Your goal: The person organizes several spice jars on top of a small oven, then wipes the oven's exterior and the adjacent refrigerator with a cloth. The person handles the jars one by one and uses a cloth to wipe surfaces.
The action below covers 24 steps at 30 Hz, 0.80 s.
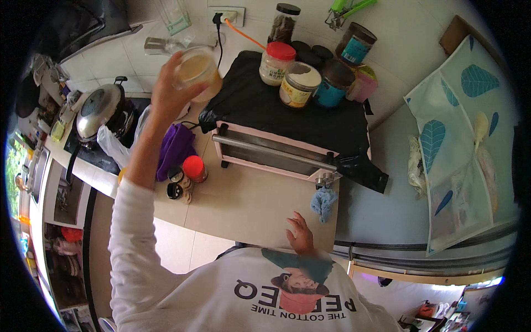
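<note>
My left hand [170,85] is raised at the upper left, gripping a clear jar [198,72] with yellowish-beige contents, tilted and slightly blurred. The jar is beside the back left corner of a pink toaster oven [274,155] covered by a black plastic sheet [257,108]. On the sheet stand a red-lidded jar [277,64], an uncovered jar of pale powder [299,85] and a blue-labelled dark jar [334,83]. My right hand [300,234] hangs, fingers spread and empty, over the counter's front edge, below a blue cloth [323,203].
Small seasoning jars [180,191], a red-lidded shaker [195,169] and a purple cloth [176,145] lie left of the oven. A lidded wok [99,110] sits on the stove at far left. A leaf-patterned cover [460,157] is at right. A power cord [220,45] runs behind.
</note>
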Motion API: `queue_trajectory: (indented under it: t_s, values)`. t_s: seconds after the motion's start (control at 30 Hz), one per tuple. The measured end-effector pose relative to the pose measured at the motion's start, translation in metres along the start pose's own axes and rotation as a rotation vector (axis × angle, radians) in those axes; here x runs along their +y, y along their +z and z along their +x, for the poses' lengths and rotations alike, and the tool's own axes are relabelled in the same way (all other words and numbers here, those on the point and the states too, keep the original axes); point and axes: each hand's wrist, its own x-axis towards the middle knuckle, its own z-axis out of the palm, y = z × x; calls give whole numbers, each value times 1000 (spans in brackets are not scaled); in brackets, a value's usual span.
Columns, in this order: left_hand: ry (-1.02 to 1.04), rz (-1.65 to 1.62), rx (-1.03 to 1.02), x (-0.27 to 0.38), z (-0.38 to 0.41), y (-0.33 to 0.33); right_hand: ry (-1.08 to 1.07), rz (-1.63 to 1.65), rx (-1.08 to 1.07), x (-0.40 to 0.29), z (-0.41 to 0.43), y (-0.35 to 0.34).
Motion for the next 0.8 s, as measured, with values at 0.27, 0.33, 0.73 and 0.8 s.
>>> queue_trajectory:
  t_s: [0.27,0.33,0.73,0.8]
  values:
    - [-31,92,-135,3,65,106,125,16,160,15,-29,6]
    - [-14,89,-123,-12,80,121,168,-14,141,13,-31,3]
    - [10,-25,-274,-61,118,168,148,-28,164,14,-19,10]
    - [10,-44,-305,-63,117,170,163,-15,157,13,-18,10]
